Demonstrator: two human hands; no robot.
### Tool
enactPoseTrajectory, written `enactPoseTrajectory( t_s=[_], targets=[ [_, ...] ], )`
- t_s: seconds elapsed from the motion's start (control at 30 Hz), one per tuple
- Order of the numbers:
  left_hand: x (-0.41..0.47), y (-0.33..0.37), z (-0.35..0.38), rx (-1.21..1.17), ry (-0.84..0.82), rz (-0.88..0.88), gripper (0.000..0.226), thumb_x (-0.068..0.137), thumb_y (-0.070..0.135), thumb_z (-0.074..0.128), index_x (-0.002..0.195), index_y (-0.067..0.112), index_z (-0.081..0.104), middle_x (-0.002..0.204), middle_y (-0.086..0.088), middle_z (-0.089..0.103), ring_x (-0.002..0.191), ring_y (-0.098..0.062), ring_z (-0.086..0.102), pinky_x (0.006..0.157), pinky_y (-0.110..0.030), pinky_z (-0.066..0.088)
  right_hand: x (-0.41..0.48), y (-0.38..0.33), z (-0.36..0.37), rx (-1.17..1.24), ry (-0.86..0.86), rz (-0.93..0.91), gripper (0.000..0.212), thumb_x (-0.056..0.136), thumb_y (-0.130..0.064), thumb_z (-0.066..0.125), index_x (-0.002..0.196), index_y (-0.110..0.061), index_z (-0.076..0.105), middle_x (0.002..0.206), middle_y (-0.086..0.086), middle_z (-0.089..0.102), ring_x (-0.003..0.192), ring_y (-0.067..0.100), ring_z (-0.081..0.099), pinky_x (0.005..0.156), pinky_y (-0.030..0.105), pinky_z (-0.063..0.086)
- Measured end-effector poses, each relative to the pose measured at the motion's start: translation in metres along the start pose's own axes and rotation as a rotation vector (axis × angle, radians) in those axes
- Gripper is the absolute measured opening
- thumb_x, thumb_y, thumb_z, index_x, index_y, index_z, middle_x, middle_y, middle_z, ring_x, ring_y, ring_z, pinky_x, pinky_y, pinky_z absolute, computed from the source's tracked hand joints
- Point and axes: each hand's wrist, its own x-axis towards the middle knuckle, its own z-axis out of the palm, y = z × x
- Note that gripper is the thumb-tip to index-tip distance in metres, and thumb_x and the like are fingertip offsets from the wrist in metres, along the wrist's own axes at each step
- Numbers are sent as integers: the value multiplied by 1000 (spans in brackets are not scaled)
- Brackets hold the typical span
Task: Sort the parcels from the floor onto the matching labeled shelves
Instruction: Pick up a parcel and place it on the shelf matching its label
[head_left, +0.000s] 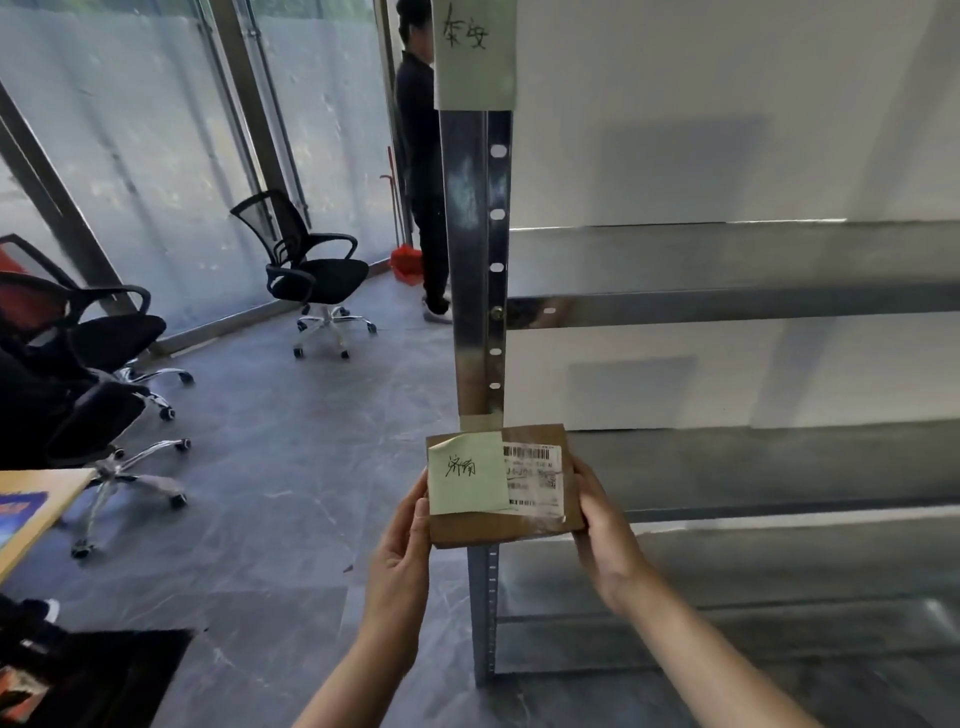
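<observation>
A small brown cardboard parcel (540, 525) is held up in front of the metal shelf post (475, 260). It carries a pale green handwritten note (465, 473) and a white barcode label (535, 475). My left hand (402, 556) grips its left edge and my right hand (605, 540) grips its right edge. Another pale green handwritten label (475, 52) hangs at the top of the post. A strip of a further label (480, 422) peeks out just above the parcel. The grey shelf boards (727, 306) to the right hold nothing that I can see.
Black office chairs stand at the left (104, 338) and further back (311, 270). A person in dark clothes (423, 182) stands behind the post beside a red broom head (406, 262). A wooden table corner (36, 509) juts in at the left. Frosted glass walls close the back.
</observation>
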Motion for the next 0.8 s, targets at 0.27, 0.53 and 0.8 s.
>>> enactPoseTrajectory(
  t_s=[0.27,0.53,0.8],
  targets=[
    [4,-37,-9,47,-26,-108,31,104,34,49,123,56,61,123,35,64,125,2,55,94,-18,44,-3,27,-6,-72,35,97,33,104,-23,41,126,-41,58,120,-9,73,117,12,63,106,35,44],
    [10,-54,1,61,-28,-154,30,104,33,53,127,50,62,126,29,65,127,-1,55,108,-33,44,7,36,-24,-137,31,146,36,107,-16,37,128,-39,55,124,-3,69,117,15,63,100,34,48],
    [12,-61,17,44,-7,-144,32,104,33,54,132,42,63,131,20,68,130,-6,57,108,-32,45,19,34,-38,-154,-1,142,33,107,-16,38,122,-41,54,122,-4,68,114,12,62,87,24,50]
  ],
)
